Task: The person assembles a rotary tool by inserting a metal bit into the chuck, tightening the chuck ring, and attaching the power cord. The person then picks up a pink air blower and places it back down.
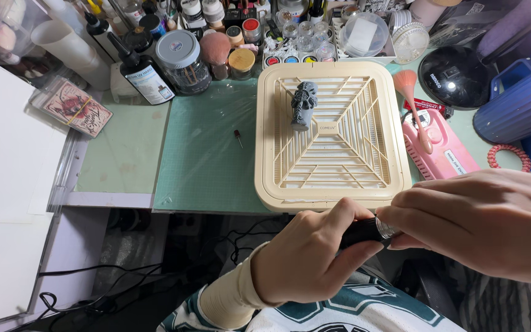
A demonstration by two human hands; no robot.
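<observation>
Got the black rotary tool handpiece (364, 232) pinched in my left hand (305, 258) down at the bench edge, right hand (480, 224) fingers closed round its silver collar. Both grips are tight, but a slip here could drop it into my lap. One grey figurine (303, 104) lies on the one beige grille tray (265, 154), and one loose bit (238, 136) could roll off the green mat (210, 160).
</observation>
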